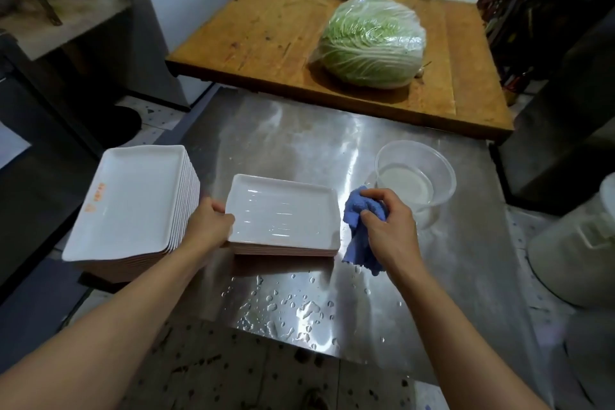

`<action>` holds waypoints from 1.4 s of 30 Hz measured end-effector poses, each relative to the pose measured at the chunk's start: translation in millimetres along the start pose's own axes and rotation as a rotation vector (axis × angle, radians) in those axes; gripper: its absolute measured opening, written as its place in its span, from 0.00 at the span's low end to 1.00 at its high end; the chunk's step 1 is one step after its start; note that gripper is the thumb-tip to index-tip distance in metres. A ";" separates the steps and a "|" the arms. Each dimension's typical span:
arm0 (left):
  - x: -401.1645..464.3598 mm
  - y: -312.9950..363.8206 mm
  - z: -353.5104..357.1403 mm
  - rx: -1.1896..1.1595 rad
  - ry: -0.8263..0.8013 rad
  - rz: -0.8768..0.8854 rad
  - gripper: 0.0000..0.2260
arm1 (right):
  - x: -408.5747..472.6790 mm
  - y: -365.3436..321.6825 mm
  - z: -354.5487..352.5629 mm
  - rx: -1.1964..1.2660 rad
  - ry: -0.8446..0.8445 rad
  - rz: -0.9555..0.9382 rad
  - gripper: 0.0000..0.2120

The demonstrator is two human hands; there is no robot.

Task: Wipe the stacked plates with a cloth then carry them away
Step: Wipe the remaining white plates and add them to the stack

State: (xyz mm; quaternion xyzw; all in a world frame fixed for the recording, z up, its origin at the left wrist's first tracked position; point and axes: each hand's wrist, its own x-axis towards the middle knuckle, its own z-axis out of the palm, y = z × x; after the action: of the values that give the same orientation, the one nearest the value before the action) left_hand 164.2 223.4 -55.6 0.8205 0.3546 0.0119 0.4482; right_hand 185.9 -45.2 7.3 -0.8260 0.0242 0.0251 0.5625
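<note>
A short stack of white rectangular plates (283,215) lies on the wet steel table (332,143); its top plate glistens with water. My left hand (208,225) grips the left edge of that stack, thumb on the rim. My right hand (389,226) holds a bunched blue cloth (357,236) just off the stack's right edge, apart from the plate surface. A taller stack of white rectangular plates (133,206) stands to the left, at the table's left edge.
A clear plastic bowl (416,176) with a little water sits right of the cloth. Water drops dot the table's near edge. Behind lies a wooden table (266,27) bearing a wrapped cabbage (371,41). A white bucket (579,243) stands at right.
</note>
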 end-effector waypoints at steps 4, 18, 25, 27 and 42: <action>-11.2 7.4 -0.6 -0.225 -0.096 -0.105 0.07 | 3.0 -0.6 -9.3 0.022 0.015 -0.004 0.16; -54.0 154.9 38.8 -0.425 -0.244 0.139 0.22 | 23.3 -6.0 -89.1 0.072 0.204 -0.056 0.16; -69.6 200.1 86.5 -0.087 -0.066 0.525 0.24 | 24.9 6.3 -118.6 0.116 0.278 -0.049 0.16; -76.0 205.6 95.5 0.004 -0.003 0.620 0.23 | 24.7 9.5 -124.0 0.108 0.294 -0.041 0.16; -95.8 220.2 106.9 0.116 0.147 0.788 0.23 | 22.9 11.6 -142.3 0.159 0.283 -0.055 0.14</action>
State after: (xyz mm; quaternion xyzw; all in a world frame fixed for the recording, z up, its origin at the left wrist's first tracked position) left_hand 254.4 12.5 72.9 0.9146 0.0440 0.2213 0.3355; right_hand 209.9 -182.2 47.1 -0.7747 0.0825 -0.1089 0.6174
